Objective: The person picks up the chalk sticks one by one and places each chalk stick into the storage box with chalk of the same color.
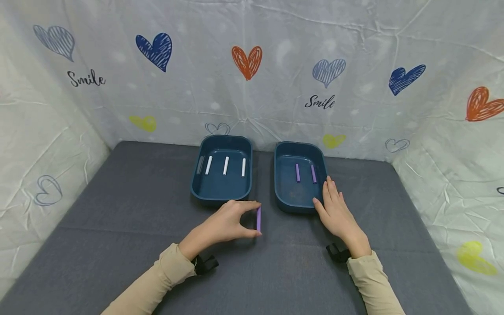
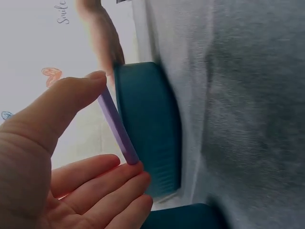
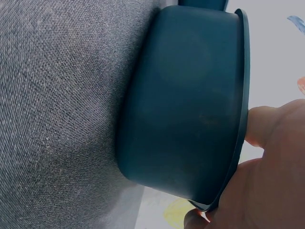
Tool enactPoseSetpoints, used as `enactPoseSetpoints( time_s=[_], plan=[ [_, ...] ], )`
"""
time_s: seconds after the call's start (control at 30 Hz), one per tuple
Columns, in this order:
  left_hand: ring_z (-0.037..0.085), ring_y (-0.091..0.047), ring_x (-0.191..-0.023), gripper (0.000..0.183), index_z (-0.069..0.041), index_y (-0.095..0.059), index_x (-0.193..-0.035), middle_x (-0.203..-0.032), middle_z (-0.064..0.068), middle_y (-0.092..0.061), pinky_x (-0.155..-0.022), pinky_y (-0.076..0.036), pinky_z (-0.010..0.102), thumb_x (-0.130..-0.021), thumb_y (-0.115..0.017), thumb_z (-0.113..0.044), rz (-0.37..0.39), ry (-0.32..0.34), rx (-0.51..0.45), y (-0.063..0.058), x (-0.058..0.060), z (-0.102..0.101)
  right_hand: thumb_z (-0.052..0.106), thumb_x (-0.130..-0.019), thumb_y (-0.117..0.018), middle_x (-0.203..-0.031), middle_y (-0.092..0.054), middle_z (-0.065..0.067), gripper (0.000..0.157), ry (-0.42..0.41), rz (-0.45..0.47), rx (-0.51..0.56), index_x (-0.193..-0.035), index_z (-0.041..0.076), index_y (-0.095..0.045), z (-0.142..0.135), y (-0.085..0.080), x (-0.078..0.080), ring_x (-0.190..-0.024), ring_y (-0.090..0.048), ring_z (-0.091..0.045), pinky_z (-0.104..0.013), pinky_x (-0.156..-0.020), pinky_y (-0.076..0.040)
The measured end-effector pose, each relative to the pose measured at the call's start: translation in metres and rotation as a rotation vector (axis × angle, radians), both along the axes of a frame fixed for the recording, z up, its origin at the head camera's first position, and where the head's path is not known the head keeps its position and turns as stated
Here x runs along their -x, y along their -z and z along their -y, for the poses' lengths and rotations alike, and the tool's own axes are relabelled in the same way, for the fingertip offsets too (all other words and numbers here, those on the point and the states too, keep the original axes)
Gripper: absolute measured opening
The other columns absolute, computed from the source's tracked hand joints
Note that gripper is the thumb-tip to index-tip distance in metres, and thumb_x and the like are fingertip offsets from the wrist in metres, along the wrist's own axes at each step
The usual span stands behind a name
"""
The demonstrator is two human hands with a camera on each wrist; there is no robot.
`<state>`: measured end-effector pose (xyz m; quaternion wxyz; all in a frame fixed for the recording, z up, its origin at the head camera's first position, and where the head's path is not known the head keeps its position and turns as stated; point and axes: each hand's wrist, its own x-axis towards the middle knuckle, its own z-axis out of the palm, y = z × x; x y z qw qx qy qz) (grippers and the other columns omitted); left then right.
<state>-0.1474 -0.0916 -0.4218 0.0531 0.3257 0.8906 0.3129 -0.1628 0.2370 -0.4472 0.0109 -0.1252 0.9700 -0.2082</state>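
Note:
My left hand (image 1: 232, 221) pinches a purple chalk stick (image 1: 258, 218) by its two ends, thumb at one and fingertips at the other. In the left wrist view the chalk stick (image 2: 117, 128) spans the gap between thumb and fingers, in front of the blue tray beyond. My right hand (image 1: 337, 213) rests at the near right corner of the right blue tray (image 1: 289, 206), its fingers straight along the side and the thumb at the rim. Inside that tray lie two purple chalk sticks (image 1: 297, 173), side by side.
A second blue tray (image 1: 220, 199) stands to the left, with three white chalk sticks (image 1: 226, 166) in a row inside. Both trays sit on a grey cloth-covered table (image 1: 130, 218). A white curtain (image 1: 283, 30) printed with hearts hangs behind and at both sides.

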Motion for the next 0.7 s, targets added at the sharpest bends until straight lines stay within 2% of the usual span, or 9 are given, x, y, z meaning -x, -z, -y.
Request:
enactPoseSetpoints(
  time_s=[0.37, 0.7],
  plan=[
    [0.022, -0.057, -0.126, 0.072, -0.002, -0.060, -0.136, -0.137, 0.010, -0.060, -0.101, -0.049, 0.041, -0.077, -0.086, -0.035, 0.001, -0.007, -0.021, -0.009, 0.011, -0.016, 0.043, -0.108, -0.030, -0.164, 0.006, -0.021, 0.074, 0.001, 0.000, 0.001, -0.154, -0.010, -0.005, 0.000, -0.001, 0.000, -0.151, 0.003, -0.035, -0.059, -0.119, -0.007],
    [0.025, -0.056, -0.128, 0.074, 0.000, -0.056, -0.139, -0.140, 0.013, -0.057, -0.103, -0.048, 0.042, -0.079, -0.085, -0.033, -0.037, 0.002, -0.013, -0.027, 0.023, -0.029, 0.043, -0.109, -0.030, -0.164, 0.005, -0.021, 0.074, 0.000, 0.003, 0.006, -0.154, -0.011, -0.006, 0.000, -0.001, 0.000, -0.151, 0.003, -0.036, -0.060, -0.118, -0.007]
  ],
)
